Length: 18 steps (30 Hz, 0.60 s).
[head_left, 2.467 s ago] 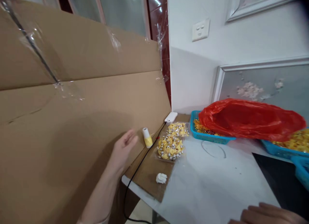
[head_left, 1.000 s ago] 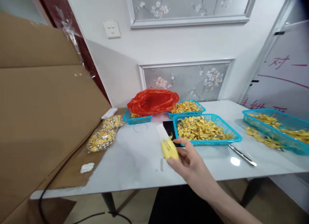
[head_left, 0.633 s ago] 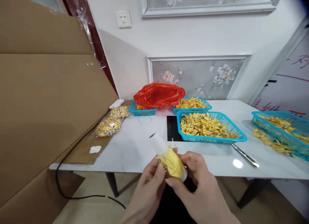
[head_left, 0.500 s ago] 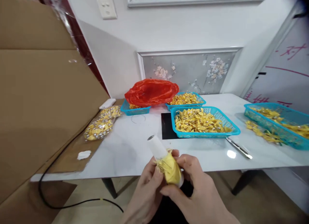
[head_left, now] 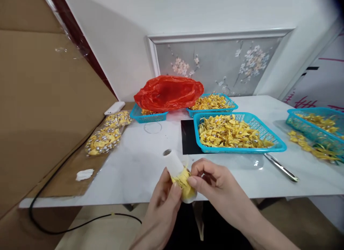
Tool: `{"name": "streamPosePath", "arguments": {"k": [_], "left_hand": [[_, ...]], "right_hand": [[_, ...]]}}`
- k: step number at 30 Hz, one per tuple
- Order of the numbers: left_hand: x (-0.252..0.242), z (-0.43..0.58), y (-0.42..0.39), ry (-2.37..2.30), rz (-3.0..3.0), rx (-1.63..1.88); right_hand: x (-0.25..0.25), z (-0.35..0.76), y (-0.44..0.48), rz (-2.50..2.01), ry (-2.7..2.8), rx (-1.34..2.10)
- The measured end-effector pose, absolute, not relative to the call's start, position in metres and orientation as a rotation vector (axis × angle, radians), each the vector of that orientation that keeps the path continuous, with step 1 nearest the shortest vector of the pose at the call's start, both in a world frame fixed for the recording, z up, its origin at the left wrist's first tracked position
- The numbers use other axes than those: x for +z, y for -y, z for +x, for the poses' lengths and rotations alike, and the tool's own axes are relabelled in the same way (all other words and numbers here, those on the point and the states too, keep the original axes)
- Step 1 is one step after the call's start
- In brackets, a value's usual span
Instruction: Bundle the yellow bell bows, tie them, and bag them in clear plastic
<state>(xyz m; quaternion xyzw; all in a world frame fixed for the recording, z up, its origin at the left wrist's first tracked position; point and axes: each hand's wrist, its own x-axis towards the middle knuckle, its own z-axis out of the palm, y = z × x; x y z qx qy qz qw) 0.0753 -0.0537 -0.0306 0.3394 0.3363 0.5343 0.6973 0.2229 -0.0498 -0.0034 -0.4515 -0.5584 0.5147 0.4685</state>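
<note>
Right hand (head_left: 219, 187) has shifted since half a second ago: off the lower end of the spool (head_left: 177, 171), up to the side of its yellow wrap (head_left: 183, 182). Spool sits a bit steeper too. Reads to me as a switch from steadying it to working the loose strands. Right thumb and fingertips pinched on the wrap; can't tell if a single strand is between them. Left hand (head_left: 164, 204) clamped on the spool, thumb on yellow.

Spool is held up on my side of the front basket (head_left: 242, 150), left of it. Long axis slants: hollow white end up and away from me, aimed left of the basket; other end down toward me.

Black sheet (head_left: 189, 138) sticks out left of the basket, red bag (head_left: 172, 94) behind-left, metal tool (head_left: 282, 167) just in front, right side.
</note>
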Motion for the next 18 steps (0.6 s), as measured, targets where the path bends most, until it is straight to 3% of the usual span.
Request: {"name": "streamPosePath", "arguments": {"k": [10,18], "left_hand": [[-0.030,0.072,0.032,-0.815,0.631,1.211],[-0.022,0.074,0.035,-0.855,0.491,1.115]], "right_hand": [[-0.002,0.232,0.037,-0.622,0.713,1.734],[0.001,0.255,0.020,-0.905,1.080,1.242]]}}
